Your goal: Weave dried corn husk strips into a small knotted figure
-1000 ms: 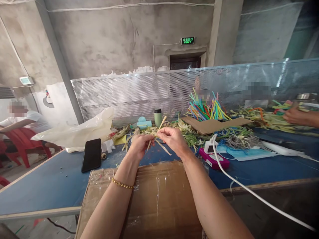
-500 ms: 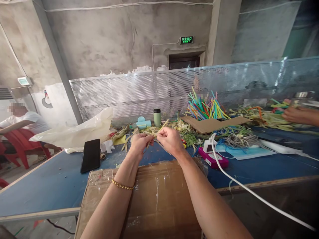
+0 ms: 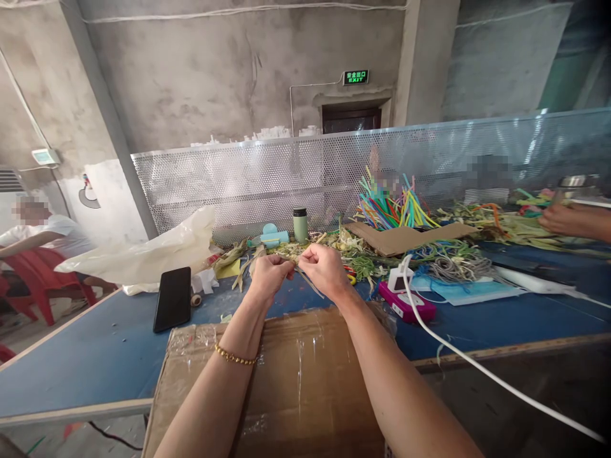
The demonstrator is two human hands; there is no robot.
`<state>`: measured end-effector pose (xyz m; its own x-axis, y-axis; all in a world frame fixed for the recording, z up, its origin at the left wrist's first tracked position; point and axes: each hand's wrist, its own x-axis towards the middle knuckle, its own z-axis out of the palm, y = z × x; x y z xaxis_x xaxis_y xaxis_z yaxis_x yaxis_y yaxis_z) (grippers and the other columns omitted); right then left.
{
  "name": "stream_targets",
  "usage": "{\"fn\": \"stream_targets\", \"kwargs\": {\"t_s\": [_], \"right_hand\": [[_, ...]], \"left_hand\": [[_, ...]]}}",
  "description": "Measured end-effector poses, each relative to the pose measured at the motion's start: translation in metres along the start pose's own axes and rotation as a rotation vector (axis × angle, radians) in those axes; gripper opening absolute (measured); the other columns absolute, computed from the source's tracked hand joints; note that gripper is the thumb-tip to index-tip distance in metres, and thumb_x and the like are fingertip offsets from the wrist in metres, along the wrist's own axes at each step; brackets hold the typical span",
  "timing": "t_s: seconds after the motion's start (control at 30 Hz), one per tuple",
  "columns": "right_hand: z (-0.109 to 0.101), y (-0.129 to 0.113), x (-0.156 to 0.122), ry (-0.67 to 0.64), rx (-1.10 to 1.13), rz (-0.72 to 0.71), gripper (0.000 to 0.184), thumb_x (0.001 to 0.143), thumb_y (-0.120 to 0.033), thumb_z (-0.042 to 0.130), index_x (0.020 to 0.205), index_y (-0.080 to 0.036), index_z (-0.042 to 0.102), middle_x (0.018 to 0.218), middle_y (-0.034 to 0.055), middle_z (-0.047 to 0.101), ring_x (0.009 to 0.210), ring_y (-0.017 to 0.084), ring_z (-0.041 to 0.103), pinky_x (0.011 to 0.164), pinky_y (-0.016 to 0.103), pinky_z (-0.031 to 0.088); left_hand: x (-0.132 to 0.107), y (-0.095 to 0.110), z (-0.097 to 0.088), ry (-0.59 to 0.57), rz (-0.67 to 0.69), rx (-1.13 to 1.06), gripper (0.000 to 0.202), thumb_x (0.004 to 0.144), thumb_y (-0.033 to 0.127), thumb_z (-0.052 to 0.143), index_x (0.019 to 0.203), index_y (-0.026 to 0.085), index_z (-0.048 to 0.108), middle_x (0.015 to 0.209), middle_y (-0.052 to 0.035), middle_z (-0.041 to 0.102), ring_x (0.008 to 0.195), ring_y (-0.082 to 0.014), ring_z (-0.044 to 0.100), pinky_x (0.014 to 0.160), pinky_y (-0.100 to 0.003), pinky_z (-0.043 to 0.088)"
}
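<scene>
Close together above the blue table, my left hand and my right hand are both closed in a pinch. Between them runs a thin straw-coloured strand, and its loose end trails below my right fingers. The fingertips of both hands meet it, though the exact grip is too small to make out. A gold bead bracelet circles my left wrist. Under my forearms lies a taped cardboard box. Just beyond the hands are a green tumbler and a litter of dry husks and fibres.
A black phone and a cream plastic sheet lie left. To the right are colourful pipe cleaners, a magenta box with a white cable, and a blue mask. Another person's hand works far right.
A pale strand that stuck up above my right hand no longer shows. The strand below my right fingers stands out more clearly. Both hands have barely moved.
</scene>
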<state>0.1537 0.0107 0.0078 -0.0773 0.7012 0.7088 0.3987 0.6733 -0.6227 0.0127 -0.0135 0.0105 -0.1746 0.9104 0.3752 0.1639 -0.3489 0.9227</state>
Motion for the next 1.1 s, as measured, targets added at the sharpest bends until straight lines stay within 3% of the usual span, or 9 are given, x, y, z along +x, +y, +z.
{"fn": "stream_targets", "kwargs": {"t_s": [0.17, 0.33, 0.5, 0.7, 0.87, 0.97, 1.1], "right_hand": [[-0.001, 0.006, 0.001, -0.078, 0.04, -0.071, 0.016, 0.083, -0.025, 0.059, 0.07, -0.018, 0.062, 0.06, 0.0004, 0.063, 0.056, 0.013, 0.053, 0.056, 0.024, 0.037], [-0.002, 0.004, 0.002, -0.094, -0.051, -0.092, 0.036, 0.095, -0.03, 0.051, 0.06, -0.021, 0.05, 0.053, -0.0016, 0.053, 0.054, 0.013, 0.048, 0.058, 0.026, 0.034], [-0.001, 0.0, 0.0, -0.143, 0.03, -0.092, 0.02, 0.098, -0.033, 0.051, 0.081, -0.022, 0.055, 0.055, -0.0039, 0.055, 0.055, 0.015, 0.053, 0.06, 0.026, 0.037], [-0.001, 0.003, -0.001, -0.209, 0.013, -0.128, 0.013, 0.093, -0.022, 0.056, 0.08, -0.021, 0.059, 0.064, -0.0014, 0.063, 0.061, 0.014, 0.056, 0.061, 0.026, 0.039], [-0.006, 0.007, 0.001, -0.11, -0.082, -0.16, 0.008, 0.083, -0.017, 0.068, 0.075, -0.02, 0.069, 0.08, 0.0014, 0.061, 0.068, 0.014, 0.054, 0.064, 0.026, 0.039], [-0.01, 0.005, 0.003, -0.022, 0.035, -0.204, 0.006, 0.082, -0.023, 0.072, 0.076, -0.021, 0.074, 0.082, 0.0014, 0.057, 0.066, 0.013, 0.048, 0.064, 0.027, 0.04], [-0.013, 0.001, 0.005, -0.032, 0.311, -0.15, 0.02, 0.084, -0.038, 0.072, 0.078, -0.02, 0.073, 0.075, 0.0002, 0.06, 0.064, 0.013, 0.048, 0.062, 0.028, 0.042]], "left_hand": [[0.0, 0.0, -0.001, -0.019, -0.002, 0.035, 0.021, 0.064, 0.02, 0.066, 0.043, 0.017, 0.062, 0.046, -0.0023, 0.059, 0.047, -0.0104, 0.042, 0.049, -0.025, 0.028], [0.0, 0.0, 0.0, -0.01, 0.021, 0.066, 0.021, 0.063, 0.021, 0.066, 0.043, 0.017, 0.061, 0.046, -0.0017, 0.058, 0.047, -0.0104, 0.041, 0.048, -0.025, 0.027], [0.001, -0.005, 0.0, -0.04, 0.071, 0.132, 0.017, 0.062, 0.02, 0.063, 0.045, 0.017, 0.062, 0.046, -0.0001, 0.057, 0.046, -0.0106, 0.04, 0.049, -0.025, 0.028], [0.001, -0.01, 0.0, -0.084, 0.181, 0.218, 0.014, 0.062, 0.019, 0.059, 0.048, 0.018, 0.058, 0.048, 0.0012, 0.054, 0.05, -0.0124, 0.042, 0.053, -0.026, 0.029], [-0.002, -0.003, 0.001, -0.038, 0.271, 0.441, 0.022, 0.068, 0.021, 0.06, 0.048, 0.019, 0.049, 0.047, 0.0044, 0.039, 0.053, -0.0116, 0.034, 0.053, -0.027, 0.022], [-0.004, 0.001, 0.001, -0.053, 0.284, 0.5, 0.024, 0.069, 0.02, 0.059, 0.049, 0.019, 0.045, 0.049, 0.0057, 0.034, 0.053, -0.011, 0.03, 0.053, -0.028, 0.021], [-0.005, 0.002, 0.001, -0.169, 0.286, 0.5, 0.018, 0.069, 0.02, 0.057, 0.052, 0.018, 0.051, 0.05, 0.0054, 0.036, 0.055, -0.011, 0.03, 0.053, -0.028, 0.022]]}}
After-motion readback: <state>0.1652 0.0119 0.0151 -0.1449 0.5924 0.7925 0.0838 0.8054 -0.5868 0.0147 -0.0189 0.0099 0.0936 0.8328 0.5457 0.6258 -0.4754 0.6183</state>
